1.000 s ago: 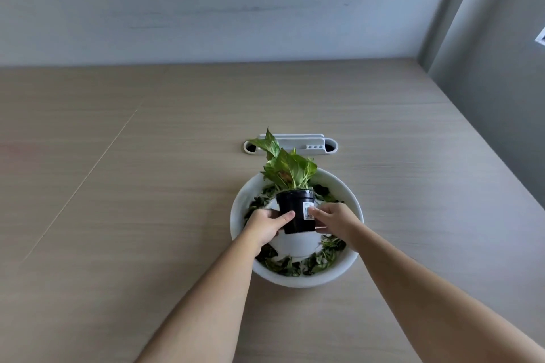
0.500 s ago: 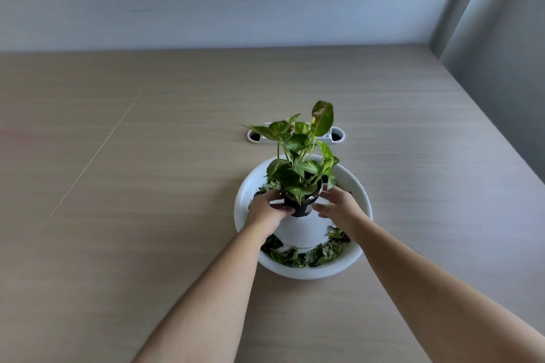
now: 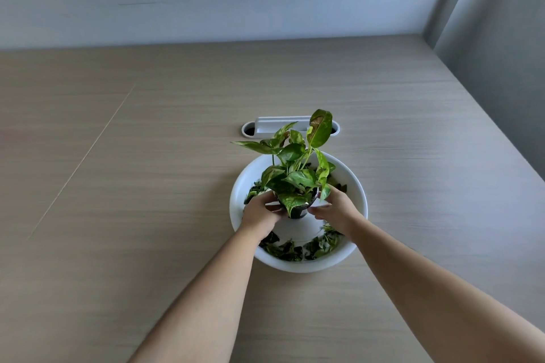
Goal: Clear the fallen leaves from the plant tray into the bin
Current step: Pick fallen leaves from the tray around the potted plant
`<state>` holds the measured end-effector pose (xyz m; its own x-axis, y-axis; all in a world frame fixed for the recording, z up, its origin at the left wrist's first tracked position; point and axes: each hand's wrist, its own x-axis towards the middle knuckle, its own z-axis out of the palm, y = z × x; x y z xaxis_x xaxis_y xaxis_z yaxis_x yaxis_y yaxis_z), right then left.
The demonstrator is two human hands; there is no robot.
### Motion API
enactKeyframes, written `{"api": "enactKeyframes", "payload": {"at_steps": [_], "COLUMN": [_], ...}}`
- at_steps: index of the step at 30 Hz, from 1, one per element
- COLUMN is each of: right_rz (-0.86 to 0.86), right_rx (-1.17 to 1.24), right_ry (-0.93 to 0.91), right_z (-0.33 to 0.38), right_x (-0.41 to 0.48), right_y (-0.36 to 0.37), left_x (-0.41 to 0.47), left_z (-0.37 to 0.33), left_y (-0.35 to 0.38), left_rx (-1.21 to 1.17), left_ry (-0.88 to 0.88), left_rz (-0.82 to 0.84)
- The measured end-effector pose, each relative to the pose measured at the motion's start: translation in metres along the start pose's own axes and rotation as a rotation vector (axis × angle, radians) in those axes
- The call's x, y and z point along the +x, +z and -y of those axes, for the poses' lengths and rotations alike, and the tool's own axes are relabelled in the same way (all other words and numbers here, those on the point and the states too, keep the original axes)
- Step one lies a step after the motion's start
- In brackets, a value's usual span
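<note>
Both hands clasp a small black plastic pot (image 3: 298, 211) of a green variegated plant (image 3: 298, 165) above the round white plant tray (image 3: 358, 186).

The left hand (image 3: 261, 212) and right hand (image 3: 334, 209) close on opposite sides of the pot; no writing is readable on it. Dark fallen leaves (image 3: 300, 249) ring the tray's floor. Behind it, a white oval cable grommet (image 3: 265, 127) sits in the light wooden table (image 3: 147, 186). Foliage hides the pot's rim.

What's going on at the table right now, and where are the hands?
A person has both hands on a small black pot holding a leafy green plant, the left hand and right hand gripping it from either side. The pot is over the middle of a round white tray. Fallen leaves lie around the tray's inner edge, none cleared yet. No bin is in view.
</note>
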<state>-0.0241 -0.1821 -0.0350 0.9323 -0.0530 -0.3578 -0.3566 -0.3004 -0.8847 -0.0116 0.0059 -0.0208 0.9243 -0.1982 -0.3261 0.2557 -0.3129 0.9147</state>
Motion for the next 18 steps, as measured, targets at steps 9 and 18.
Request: {"api": "enactKeyframes", "payload": {"at_steps": [9,18], "right_rz": [-0.140,0.246], "right_rx": [-0.458,-0.978], "right_ry": [0.002,-0.050], "right_z": [0.008,0.012], "right_x": [-0.009,-0.034], "right_y": [-0.010,0.012], "left_x": [-0.004,-0.026], "left_z": [-0.005,-0.001], "left_y": [-0.002,0.004], "left_rx": [0.710,1.090], "left_ry": [0.009,0.059], "left_rz": [-0.041,0.267]}}
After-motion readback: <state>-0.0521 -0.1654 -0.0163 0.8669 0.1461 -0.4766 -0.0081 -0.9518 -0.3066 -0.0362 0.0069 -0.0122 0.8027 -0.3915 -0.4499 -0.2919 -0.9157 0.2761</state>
